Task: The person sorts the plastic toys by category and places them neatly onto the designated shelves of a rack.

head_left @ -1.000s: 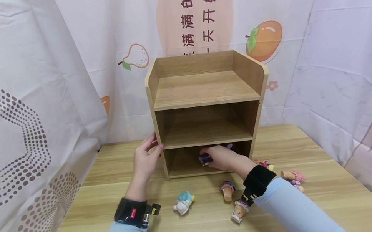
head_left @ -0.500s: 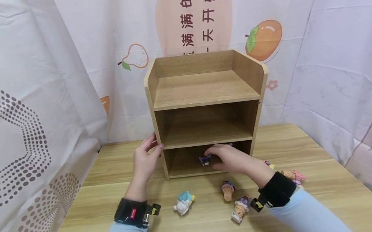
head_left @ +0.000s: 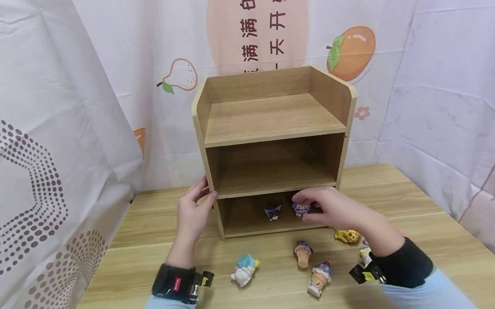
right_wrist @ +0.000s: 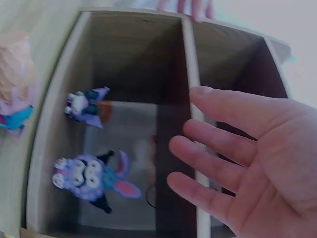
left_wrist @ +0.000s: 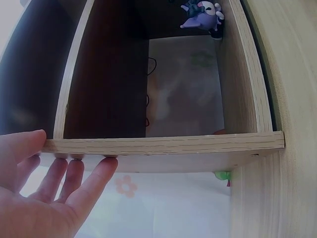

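So the left hand (head_left: 193, 213) rests flat against the left side of the wooden shelf unit (head_left: 271, 120), fingers straight. The right hand (head_left: 335, 208) hovers wide open, holding nothing, at the bottom compartment, centre of frame, just beside two purple figurines (head_left: 274, 211) (head_left: 301, 208) standing inside. More figurines (head_left: 244, 270) lie on the worktop (head_left: 130, 292) below.

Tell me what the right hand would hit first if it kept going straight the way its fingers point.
Probably the purple figure in the shelf's bottom compartment; the right hand is open, fingers toward it. Depth is unclear.
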A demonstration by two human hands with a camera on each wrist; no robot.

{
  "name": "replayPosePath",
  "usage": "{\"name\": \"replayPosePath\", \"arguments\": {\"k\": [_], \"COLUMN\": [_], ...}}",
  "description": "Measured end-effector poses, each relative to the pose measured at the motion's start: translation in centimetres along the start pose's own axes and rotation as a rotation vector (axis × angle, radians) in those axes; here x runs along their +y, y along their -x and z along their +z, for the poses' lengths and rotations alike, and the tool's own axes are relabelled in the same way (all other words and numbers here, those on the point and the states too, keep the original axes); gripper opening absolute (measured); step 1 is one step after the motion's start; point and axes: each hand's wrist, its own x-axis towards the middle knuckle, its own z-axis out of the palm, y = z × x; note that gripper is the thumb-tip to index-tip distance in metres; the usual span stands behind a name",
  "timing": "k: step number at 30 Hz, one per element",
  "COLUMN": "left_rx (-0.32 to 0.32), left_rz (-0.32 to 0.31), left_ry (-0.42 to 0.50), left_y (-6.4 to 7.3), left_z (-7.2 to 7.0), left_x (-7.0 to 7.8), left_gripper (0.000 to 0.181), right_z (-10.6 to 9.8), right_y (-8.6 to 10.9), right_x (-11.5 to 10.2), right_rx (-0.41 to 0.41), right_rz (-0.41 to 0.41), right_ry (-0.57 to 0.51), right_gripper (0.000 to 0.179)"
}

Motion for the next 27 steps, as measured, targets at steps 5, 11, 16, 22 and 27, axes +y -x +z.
{"name": "replayPosePath", "arguments": {"k": [5,11,16,22,27], "left_rx": [-0.002,0.005,-0.001,-0.006,-0.003], "left_rz": [0.001,0.013,0.011,-0.002,-0.012], "left_ry": [-0.002,-0.009,-0.006,0.013,0.006], "left_y": [0.0,0.0,0.0,-0.2,-0.3], "left_z": [0.1,0.1,0.0,0.1,0.1], "left_x": [0.1,0.0,-0.1,-0.4,-0.4], "left_gripper": [0.049,0.049,0.049,0.050,0.050], "right_z": [-1.4,-2.5,-3.3,-4.0,-4.6], "right_y": [1.5,3.2,4.6,6.2,7.2], "right_x": [0.3,0.6,0.9,1.5,2.1], "right_rx": [0.012,0.056,0.102,0.138,0.157], "right_rz": [0.072,0.101,0.110,0.154,0.177], "right_ry": [-0.050,-0.062,-0.080,-0.093,-0.064], "right_gripper": [0.042,0.041,0.039,0.041,0.041]}}
